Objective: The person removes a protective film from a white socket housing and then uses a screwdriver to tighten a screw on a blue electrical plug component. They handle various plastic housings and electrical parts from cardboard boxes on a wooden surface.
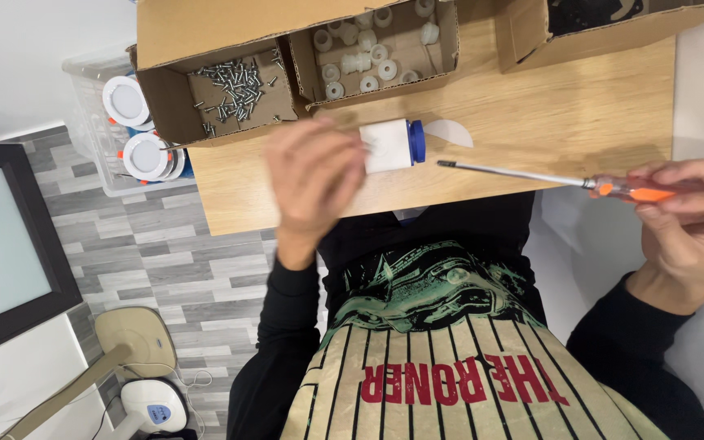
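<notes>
Hands at the counter [531, 122]

The left hand [315, 175], blurred, grips a white fitting [389, 145] near the screw box [234, 90]; the right hand [686, 220] clasps an orange-handled screwdriver [547, 179], tip pointing left.

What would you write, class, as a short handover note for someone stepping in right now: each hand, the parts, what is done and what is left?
Left hand: blurred, on the white cylindrical part with a blue end lying on the wooden table; its grip cannot be made out.
Right hand: shut on the orange-handled screwdriver, tip near the part, not touching.
Screws and white plastic fittings sit in open cardboard boxes.
Done: nothing visibly fastened.
Left: any screwing.
</notes>
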